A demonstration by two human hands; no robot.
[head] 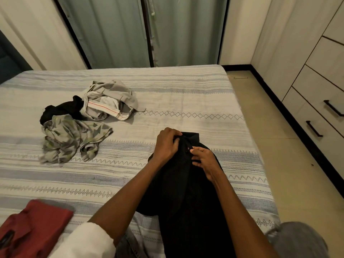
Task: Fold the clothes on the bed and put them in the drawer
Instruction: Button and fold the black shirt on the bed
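Note:
A black garment point(188, 192) lies lengthwise on the striped bed point(186, 94) in front of me. My left hand point(166, 144) grips its top edge with curled fingers. My right hand point(205, 162) pinches the cloth just to the right of that. Further left on the bed lie a crumpled grey patterned garment point(70, 138), a small black garment point(63, 109) and crumpled grey trousers point(109, 99). A folded red garment point(35, 228) sits at the near left corner. The drawers point(320, 112) with black handles stand shut along the right wall.
A strip of tiled floor point(283, 146) runs between the bed and the drawer unit. Green curtains point(141, 30) hang behind the bed. A grey cloth point(299, 239) lies at the near right edge of the bed.

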